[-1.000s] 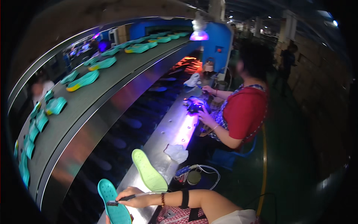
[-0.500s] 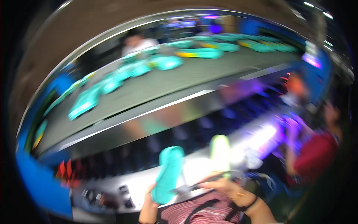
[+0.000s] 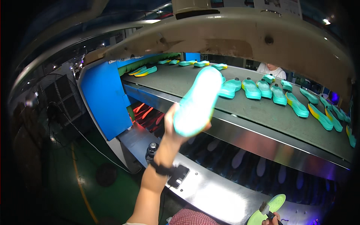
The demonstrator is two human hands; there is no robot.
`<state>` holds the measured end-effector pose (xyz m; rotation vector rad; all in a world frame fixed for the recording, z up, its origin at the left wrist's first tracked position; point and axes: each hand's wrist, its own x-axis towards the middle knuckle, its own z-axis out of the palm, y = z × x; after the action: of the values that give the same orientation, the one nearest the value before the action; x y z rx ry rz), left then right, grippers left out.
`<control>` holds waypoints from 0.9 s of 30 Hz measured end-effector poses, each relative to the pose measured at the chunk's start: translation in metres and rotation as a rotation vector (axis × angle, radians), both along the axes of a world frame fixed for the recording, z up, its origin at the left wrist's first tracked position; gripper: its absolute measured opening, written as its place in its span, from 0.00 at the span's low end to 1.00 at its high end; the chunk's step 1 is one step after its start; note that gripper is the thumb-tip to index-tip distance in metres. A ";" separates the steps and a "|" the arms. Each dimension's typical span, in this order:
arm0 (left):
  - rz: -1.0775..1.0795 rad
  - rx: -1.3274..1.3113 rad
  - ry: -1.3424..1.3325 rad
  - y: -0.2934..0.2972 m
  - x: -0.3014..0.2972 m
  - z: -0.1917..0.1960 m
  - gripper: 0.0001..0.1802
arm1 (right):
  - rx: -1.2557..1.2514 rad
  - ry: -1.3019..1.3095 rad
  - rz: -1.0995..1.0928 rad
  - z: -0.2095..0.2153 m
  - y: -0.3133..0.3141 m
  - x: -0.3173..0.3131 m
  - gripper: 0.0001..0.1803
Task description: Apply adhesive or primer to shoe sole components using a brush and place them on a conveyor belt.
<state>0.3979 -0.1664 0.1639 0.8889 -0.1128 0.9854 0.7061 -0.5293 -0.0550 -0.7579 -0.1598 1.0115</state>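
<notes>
My left hand (image 3: 170, 123) grips a teal shoe sole (image 3: 198, 101) by its lower end, with fingers wrapped round its edges. The sole is tilted up in front of the upper belt, and its face glares white in the light. At the lower right edge, my right hand (image 3: 273, 220) is closed on the dark handle of a brush (image 3: 264, 208). The bristles are over a lime-green sole (image 3: 276, 202) at the edge of the metal ledge; whether they touch it I cannot tell. Only part of the right hand shows.
Several teal and yellow soles (image 3: 277, 93) lie on the upper belt (image 3: 240, 105). Pale soles (image 3: 261, 167) sit on the dark lower belt. A bottle (image 3: 151, 149) and a phone (image 3: 178, 176) rest on the metal ledge (image 3: 213, 198). A blue panel (image 3: 103, 101) stands left; a person (image 3: 273, 70) is behind.
The view has swung left. My left hand has raised the teal sole from over the ledge toward the upper belt. The right hand stays low by the lime-green sole.
</notes>
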 end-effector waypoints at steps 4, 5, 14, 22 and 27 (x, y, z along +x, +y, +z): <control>0.489 -0.669 -0.670 0.130 -0.014 0.024 0.42 | -0.002 0.003 0.026 0.002 -0.007 0.001 0.13; 0.608 -0.726 -0.602 0.142 -0.011 0.030 0.43 | -0.005 0.008 0.042 0.000 -0.007 0.001 0.13; 1.124 0.803 1.512 0.152 0.082 0.023 0.48 | -0.019 0.040 0.091 -0.011 -0.006 -0.006 0.17; 1.019 1.111 1.740 0.149 0.117 0.030 0.36 | 0.332 0.451 0.327 -0.080 -0.004 0.022 0.19; 0.965 0.989 1.870 0.175 0.134 0.035 0.34 | 0.037 0.329 0.223 -0.070 0.005 0.018 0.21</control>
<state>0.5316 0.0087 0.1988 2.5752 1.6741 0.4859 0.7240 -0.5238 -0.1248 -0.5381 0.0221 1.3275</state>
